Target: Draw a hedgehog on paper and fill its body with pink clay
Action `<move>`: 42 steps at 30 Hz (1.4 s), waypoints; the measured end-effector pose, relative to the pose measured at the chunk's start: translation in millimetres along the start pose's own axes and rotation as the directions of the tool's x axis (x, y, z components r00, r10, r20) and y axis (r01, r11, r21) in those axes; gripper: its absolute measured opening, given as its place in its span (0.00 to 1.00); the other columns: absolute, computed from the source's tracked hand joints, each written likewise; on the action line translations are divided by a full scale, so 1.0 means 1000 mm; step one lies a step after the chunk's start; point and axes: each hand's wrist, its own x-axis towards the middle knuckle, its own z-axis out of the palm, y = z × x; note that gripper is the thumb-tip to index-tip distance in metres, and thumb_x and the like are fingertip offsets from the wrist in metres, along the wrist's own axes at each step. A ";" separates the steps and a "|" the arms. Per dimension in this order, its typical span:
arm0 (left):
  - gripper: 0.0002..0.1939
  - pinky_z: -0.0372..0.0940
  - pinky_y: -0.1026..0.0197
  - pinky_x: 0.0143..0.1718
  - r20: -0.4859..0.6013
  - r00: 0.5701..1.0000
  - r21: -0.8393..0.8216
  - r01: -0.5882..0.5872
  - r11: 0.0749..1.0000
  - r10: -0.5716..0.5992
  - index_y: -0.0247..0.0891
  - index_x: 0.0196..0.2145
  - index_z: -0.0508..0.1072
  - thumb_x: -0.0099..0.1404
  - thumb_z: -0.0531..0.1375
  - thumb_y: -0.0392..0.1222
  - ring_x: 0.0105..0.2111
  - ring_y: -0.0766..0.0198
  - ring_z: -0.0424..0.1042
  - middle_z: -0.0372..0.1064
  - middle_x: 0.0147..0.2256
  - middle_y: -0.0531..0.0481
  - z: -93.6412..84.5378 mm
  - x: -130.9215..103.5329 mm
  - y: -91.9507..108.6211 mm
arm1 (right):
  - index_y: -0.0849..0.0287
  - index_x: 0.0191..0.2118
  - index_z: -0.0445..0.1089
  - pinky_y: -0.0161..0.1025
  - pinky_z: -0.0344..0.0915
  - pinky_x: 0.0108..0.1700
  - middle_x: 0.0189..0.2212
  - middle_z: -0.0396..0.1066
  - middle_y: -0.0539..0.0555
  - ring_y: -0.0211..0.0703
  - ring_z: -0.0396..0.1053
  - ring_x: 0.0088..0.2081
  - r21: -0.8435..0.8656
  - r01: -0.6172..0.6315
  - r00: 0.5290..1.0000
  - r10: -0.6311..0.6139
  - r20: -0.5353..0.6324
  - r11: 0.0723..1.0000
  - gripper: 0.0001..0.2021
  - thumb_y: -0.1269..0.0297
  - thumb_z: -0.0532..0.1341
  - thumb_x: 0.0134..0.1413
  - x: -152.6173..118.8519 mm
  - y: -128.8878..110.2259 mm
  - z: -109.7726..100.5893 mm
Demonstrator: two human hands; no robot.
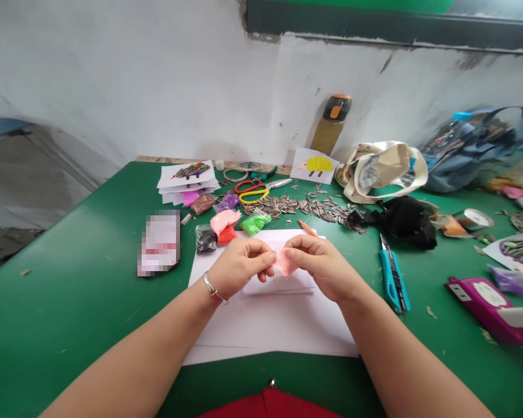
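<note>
A small flattened piece of pink clay (285,263) is pinched between both hands above white paper sheets (261,325). My left hand (244,262), with a silver bracelet at the wrist, grips its left edge with thumb and fingers. On the other side, my right hand (320,261) holds it between thumb and forefinger. Behind the left hand lie a larger pink clay lump (225,220), a red packet (227,234), a black clay packet (206,239) and a green one (255,222). An orange pencil-like item (307,227) rests at the paper's back edge.
Sunflower seeds (326,208) and scissors (261,191) lie behind the paper. A teal utility knife (393,276) and magenta case (483,307) are at right, a phone-like object (159,244) at left. Bags (383,171) and a bottle (331,125) stand near the wall.
</note>
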 end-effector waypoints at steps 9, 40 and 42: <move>0.32 0.71 0.58 0.34 0.057 0.993 -0.258 0.113 0.960 -0.102 0.31 0.30 0.74 0.52 0.62 0.69 0.28 0.59 0.77 0.76 0.28 0.42 -0.003 0.002 -0.002 | 0.55 0.27 0.69 0.50 0.23 0.66 0.23 0.71 0.44 0.36 0.68 0.30 -0.110 0.068 0.996 -0.074 -0.049 0.992 0.09 0.61 0.60 0.56 0.001 0.001 -0.003; 0.15 0.67 0.67 0.25 0.064 0.997 -0.013 0.038 0.999 -0.037 0.32 0.25 0.74 0.58 0.65 0.48 0.21 0.67 0.74 0.72 0.21 0.50 0.002 0.001 0.001 | 0.58 0.26 0.70 0.46 0.67 0.44 0.23 0.75 0.49 0.40 0.72 0.28 -0.092 -0.023 0.999 0.019 -0.040 0.996 0.08 0.61 0.63 0.52 -0.004 -0.007 0.007; 0.16 0.68 0.66 0.27 0.047 0.999 -0.036 0.028 0.999 -0.027 0.32 0.26 0.75 0.57 0.66 0.50 0.23 0.65 0.75 0.72 0.23 0.50 0.002 0.001 0.000 | 0.57 0.26 0.70 0.49 0.65 0.49 0.24 0.74 0.49 0.39 0.72 0.28 -0.079 -0.021 0.999 0.018 -0.040 0.997 0.09 0.60 0.63 0.52 -0.004 -0.006 0.005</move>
